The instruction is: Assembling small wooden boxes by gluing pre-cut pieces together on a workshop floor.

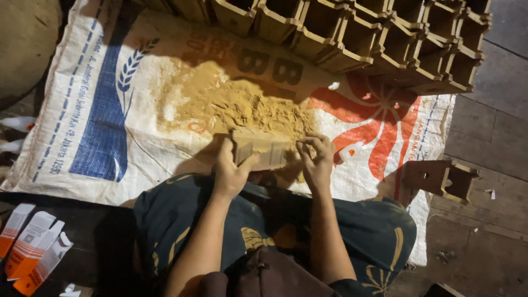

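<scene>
My left hand (230, 168) grips the left end of a small wooden box piece (263, 152), held just above my lap. My right hand (316, 159) is closed at the piece's right end, fingers curled against it. A heap of yellowish sawdust (236, 102) lies on a white woven sack (110, 110) with blue and red print, right beyond the piece. My legs in dark patterned cloth (181, 214) sit at the sack's near edge.
Rows of several open wooden box frames (385, 38) are stacked at the sack's far edge. One wooden frame (440, 179) lies alone on the floor at right. Small orange and white cartons (33, 247) lie at lower left. A tiny white tube cap (349, 152) rests near my right hand.
</scene>
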